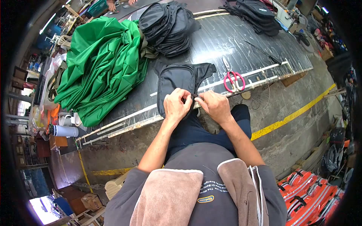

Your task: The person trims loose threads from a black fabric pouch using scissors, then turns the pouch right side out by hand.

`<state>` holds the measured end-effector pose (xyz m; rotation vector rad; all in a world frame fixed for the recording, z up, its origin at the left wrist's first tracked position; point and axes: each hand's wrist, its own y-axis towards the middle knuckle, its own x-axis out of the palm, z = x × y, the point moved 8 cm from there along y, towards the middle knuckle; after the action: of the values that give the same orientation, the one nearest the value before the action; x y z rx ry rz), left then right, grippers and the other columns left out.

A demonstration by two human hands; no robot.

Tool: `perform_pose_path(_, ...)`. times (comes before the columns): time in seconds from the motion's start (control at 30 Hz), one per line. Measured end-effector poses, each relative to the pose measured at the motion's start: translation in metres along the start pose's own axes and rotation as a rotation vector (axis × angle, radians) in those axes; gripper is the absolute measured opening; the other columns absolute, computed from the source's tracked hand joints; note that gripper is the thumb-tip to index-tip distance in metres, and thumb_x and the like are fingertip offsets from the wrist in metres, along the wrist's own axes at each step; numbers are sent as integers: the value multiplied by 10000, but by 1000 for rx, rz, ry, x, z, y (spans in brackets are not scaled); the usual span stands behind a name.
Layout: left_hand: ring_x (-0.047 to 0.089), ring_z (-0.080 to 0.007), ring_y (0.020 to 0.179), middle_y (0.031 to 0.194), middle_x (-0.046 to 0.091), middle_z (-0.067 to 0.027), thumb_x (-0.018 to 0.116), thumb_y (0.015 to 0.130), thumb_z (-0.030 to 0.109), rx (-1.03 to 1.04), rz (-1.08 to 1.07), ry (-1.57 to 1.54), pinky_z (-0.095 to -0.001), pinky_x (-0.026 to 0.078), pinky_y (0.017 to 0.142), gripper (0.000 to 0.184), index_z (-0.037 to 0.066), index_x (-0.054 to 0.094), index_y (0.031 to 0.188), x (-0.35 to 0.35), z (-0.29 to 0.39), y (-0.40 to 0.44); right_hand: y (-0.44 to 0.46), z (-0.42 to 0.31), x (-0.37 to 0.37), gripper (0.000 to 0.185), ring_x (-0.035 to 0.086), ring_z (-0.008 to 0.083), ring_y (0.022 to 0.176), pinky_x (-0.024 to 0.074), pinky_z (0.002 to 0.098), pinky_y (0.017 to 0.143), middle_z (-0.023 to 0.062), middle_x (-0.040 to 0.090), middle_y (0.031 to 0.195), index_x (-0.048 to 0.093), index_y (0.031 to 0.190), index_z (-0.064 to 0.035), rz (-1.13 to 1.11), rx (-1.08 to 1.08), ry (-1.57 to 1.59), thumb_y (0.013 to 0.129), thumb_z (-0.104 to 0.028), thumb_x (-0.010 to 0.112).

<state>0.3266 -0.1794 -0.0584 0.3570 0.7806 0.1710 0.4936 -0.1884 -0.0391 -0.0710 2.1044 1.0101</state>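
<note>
Far left, I log a pale cylindrical container [65, 130], smooth-sided, its contents hidden. Next, one large heap of green fabric [102, 67], thin, slightly glossy, crumpled above and falling in layered folds at the near side, resting on the worktop [215, 45]. Beyond it, a teal crate [98, 7], its contents too small for me to read.

To the right of the heap: a stack of black pouches [166, 28], soft cloth, rounded outlines, piled one upon another.

Centre: one black pouch [177, 77], matte cloth, rounded front panel with piped edging, lying flat at the worktop's near edge; its inside is out of my sight. Left hand [177, 103]: grip pinched, thumb against fingers, on the pouch's lower right side. Right hand [215, 107]: grip likewise pinched, thumb and curled forefinger on the dark edge material there, just beside the left.

Further right: one pair of scissors [233, 77], metal blades, reddish-pink looped handles, lying apart from the hands. Then black bags [256, 17], heaped at the far side, and a slim dark rod [262, 52]. Lower right: orange-red articles [311, 196] with silvery strips and black straps.
</note>
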Motion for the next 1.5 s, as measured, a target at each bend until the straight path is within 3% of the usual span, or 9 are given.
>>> perform_pose_path(0.2,662,-231,619,770,658,-80,746,867,131,-54,29,-81,-349,508,588,97,46,707,841,-3,-1,0,-3,4,-3,205,676,256,660,522,366,604,81,675,773,683,922,-65,60,16,52,929,-248,774)
perform_pose_path(0.43,656,-342,671,751,630,-122,743,897,296,40,-123,268,-439,503,613,337,33,599,743,-5,29,0,-57,89,13,261,501,37,627,443,254,557,-24,596,734,724,1073,-23,382,814,877,1072,-274,651)
perform_pose_path(0.57,684,-363,748,772,646,-149,739,881,324,-10,-234,290,-477,529,661,347,35,606,741,26,5,-3,-84,82,43,330,473,36,639,435,227,587,-48,537,779,650,1233,-53,299,1177,1352,1116,-347,556)
perform_pose_path(0.73,486,-285,589,683,492,-106,686,931,100,22,22,-122,-389,411,587,286,6,489,746,-11,31,7,-71,60,49,314,403,4,635,405,190,562,-91,442,770,632,1157,-43,188,1042,1241,1013,-304,730)
perform_pose_path(0.97,384,-89,650,691,416,18,666,1004,95,4,167,-436,-303,337,572,332,28,471,743,-27,39,7,-10,31,26,200,401,-22,666,303,177,567,-108,516,765,726,1088,3,223,766,1129,947,-118,800)
perform_pose_path(1.17,382,-64,642,678,420,45,699,991,113,-284,212,-798,-262,336,578,263,42,528,805,12,-9,-18,-34,38,67,72,666,89,857,515,247,814,-10,715,911,719,1021,-55,308,1095,1587,967,-102,732)
perform_pose_path(1.23,458,-119,719,861,534,-32,741,918,94,-271,307,-605,-284,417,662,157,34,613,986,-7,1,-19,-39,34,74,73,665,81,837,511,231,774,-18,707,909,710,1032,-68,260,1140,1656,971,-106,726)
perform_pose_path(1.33,573,-242,998,1185,588,-122,785,798,47,-4,423,-233,-357,494,861,389,54,687,1173,-54,40,-8,-42,30,75,73,638,50,786,478,202,685,-38,692,909,704,1040,-87,163,1159,1643,975,-115,723)
perform_pose_path(1.5,530,-331,1237,1276,641,-106,857,773,199,123,363,178,-463,381,1061,358,143,780,1118,-71,70,11,-38,22,83,84,517,10,694,363,197,591,-78,642,863,717,1044,-96,96,1111,1587,974,-138,735)
